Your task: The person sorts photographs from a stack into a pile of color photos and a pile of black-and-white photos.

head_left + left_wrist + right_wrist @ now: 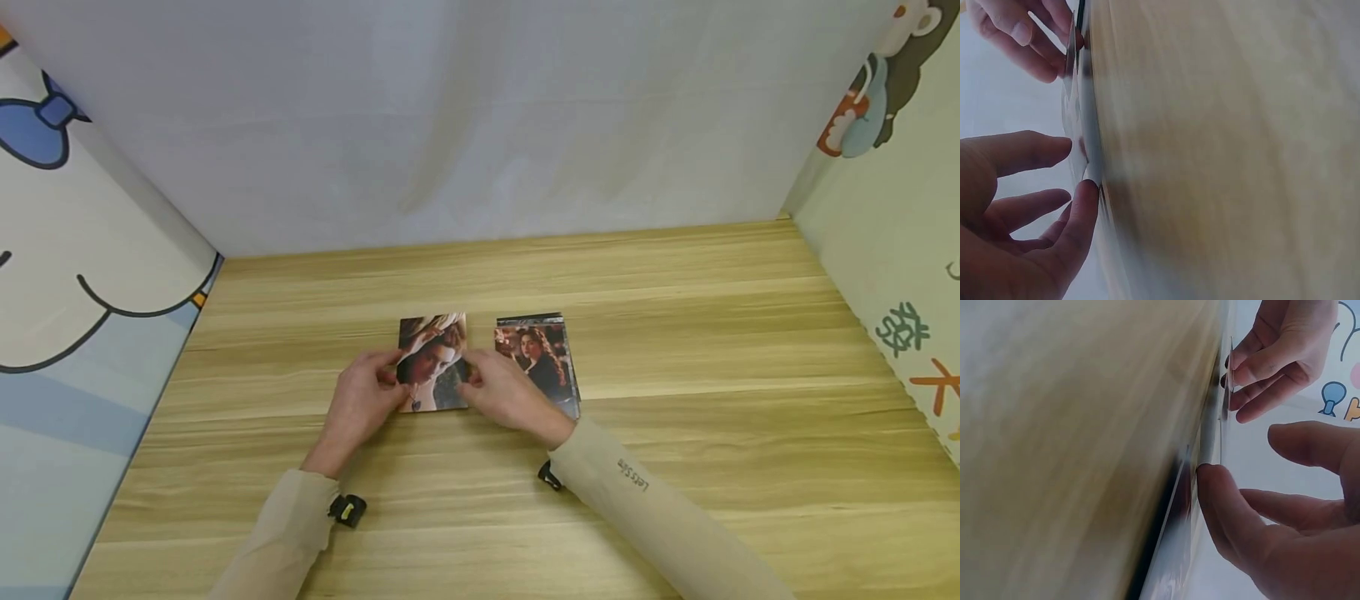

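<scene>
On the table lies a picture card (433, 362) printed with a reclining person, between the two hands. My left hand (365, 392) pinches its left edge; in the left wrist view the left thumb (1047, 151) is close to its face and a fingertip is at the edge. My right hand (504, 387) is at the opposite edge. In the right wrist view one right fingertip (1213, 475) touches that edge, while the right thumb (1300, 440) stands apart from it. A stack of picture cards (536, 354) lies to the right, partly covered by the right hand.
The wood-grain table (675, 350) ends at a pale cloth (487, 125) behind. Cartoon-printed panels (97, 217) flank it left and right. Dark straps (347, 510) show at both wrists.
</scene>
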`<state>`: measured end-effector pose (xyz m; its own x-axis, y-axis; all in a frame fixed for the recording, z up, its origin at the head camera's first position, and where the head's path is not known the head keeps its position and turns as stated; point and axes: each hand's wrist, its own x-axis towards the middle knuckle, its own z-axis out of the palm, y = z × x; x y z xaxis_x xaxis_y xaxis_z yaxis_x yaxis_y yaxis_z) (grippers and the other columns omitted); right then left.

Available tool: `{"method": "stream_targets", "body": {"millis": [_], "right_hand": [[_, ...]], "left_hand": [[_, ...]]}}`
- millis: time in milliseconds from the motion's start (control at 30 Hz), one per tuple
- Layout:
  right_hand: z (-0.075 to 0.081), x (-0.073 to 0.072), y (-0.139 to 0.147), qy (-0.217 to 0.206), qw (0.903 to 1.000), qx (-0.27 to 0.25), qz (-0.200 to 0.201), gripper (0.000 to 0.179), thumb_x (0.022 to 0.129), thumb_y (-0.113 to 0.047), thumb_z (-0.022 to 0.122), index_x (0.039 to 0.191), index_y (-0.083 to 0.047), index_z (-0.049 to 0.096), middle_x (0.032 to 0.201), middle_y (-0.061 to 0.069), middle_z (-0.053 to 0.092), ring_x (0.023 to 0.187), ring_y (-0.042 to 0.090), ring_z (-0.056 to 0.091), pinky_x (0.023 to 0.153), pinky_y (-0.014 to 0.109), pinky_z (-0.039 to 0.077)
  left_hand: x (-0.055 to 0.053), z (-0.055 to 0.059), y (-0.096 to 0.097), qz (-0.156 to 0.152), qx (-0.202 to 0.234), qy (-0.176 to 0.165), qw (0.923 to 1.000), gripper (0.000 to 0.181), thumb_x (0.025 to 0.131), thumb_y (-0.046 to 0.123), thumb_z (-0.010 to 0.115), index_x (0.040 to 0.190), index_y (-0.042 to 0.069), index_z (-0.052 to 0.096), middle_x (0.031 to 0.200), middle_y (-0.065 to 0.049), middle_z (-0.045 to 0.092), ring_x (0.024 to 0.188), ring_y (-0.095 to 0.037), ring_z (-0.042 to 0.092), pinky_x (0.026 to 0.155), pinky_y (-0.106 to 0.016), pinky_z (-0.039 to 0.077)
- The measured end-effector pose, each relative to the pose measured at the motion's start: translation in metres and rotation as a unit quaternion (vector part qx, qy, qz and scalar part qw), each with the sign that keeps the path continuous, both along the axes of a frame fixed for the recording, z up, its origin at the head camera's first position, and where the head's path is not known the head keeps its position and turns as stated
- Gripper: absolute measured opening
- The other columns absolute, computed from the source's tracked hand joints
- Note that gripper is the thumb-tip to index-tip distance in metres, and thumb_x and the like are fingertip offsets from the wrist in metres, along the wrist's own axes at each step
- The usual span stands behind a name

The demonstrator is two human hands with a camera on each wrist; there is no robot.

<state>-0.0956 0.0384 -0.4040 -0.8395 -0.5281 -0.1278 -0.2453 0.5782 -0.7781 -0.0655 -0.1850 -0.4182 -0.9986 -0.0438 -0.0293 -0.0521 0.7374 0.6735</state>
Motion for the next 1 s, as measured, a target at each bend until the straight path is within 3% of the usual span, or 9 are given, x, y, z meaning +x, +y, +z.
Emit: {"method": "stream_targets", "body": {"millis": [133, 333, 500, 600, 767, 1000], "right_hand": [[0.0, 0.0, 0.0, 0.001, 0.9999, 0.011, 0.009, 0.061, 0.098, -0.015, 0.068, 0.151, 0.006, 0.046, 0.134, 0.024, 0.063, 0.116, 0.034, 0.064, 0.101, 0.048, 0.054], [0.0, 0.001, 0.0, -0.004, 0.9997, 0.015, 0.019, 0.065, 0.099, -0.02, 0.067, 0.155, 0.003, 0.042, 0.156, 0.021, 0.046, 0.143, 0.036, 0.046, 0.118, 0.048, 0.038], [0.0, 0.004, 0.001, -0.005, 0.9997, 0.015, 0.018, 0.068, 0.099, -0.025, 0.067, 0.156, 0.001, 0.041, 0.159, 0.018, 0.043, 0.145, 0.035, 0.043, 0.12, 0.049, 0.036], [0.002, 0.007, 0.004, -0.01, 0.9999, 0.01, 0.007, 0.068, 0.099, -0.031, 0.066, 0.157, -0.003, 0.041, 0.16, 0.014, 0.044, 0.146, 0.033, 0.043, 0.119, 0.05, 0.035], [0.006, 0.011, 0.014, -0.012, 0.9997, -0.015, -0.012, 0.068, 0.1, -0.036, 0.064, 0.158, -0.01, 0.042, 0.158, 0.011, 0.047, 0.143, 0.034, 0.046, 0.116, 0.054, 0.039], [0.005, 0.015, 0.032, 0.017, 0.9981, -0.058, -0.011, 0.065, 0.103, -0.038, 0.061, 0.158, -0.008, 0.043, 0.159, 0.01, 0.046, 0.146, 0.032, 0.042, 0.117, 0.054, 0.039]], "left_hand": [[0.0, -0.001, -0.002, -0.002, -0.01, -0.008, 0.9999, 0.055, 0.084, 0.008, 0.075, 0.137, -0.005, 0.063, 0.125, -0.025, 0.063, 0.102, -0.034, 0.069, 0.089, -0.048, 0.057], [0.0, -0.001, -0.003, -0.001, -0.016, -0.026, 0.9995, 0.058, 0.088, 0.017, 0.072, 0.142, -0.002, 0.06, 0.127, -0.025, 0.063, 0.11, -0.036, 0.066, 0.094, -0.054, 0.053], [0.001, 0.001, -0.002, 0.004, -0.015, -0.03, 0.9994, 0.06, 0.091, 0.024, 0.068, 0.145, -0.001, 0.057, 0.134, -0.026, 0.061, 0.118, -0.039, 0.062, 0.101, -0.056, 0.049], [0.003, 0.001, 0.001, 0.009, -0.008, -0.018, 0.9998, 0.06, 0.094, 0.026, 0.068, 0.146, -0.001, 0.055, 0.14, -0.026, 0.058, 0.124, -0.041, 0.059, 0.107, -0.057, 0.045], [0.006, 0.003, 0.008, 0.021, 0.026, 0.016, 0.9993, 0.057, 0.096, 0.023, 0.069, 0.146, 0.0, 0.055, 0.144, -0.023, 0.057, 0.129, -0.039, 0.058, 0.104, -0.055, 0.05], [0.012, 0.007, 0.023, 0.029, 0.068, 0.095, 0.9927, 0.051, 0.094, 0.015, 0.072, 0.142, -0.001, 0.06, 0.137, -0.021, 0.063, 0.123, -0.036, 0.06, 0.1, -0.051, 0.052]]}}
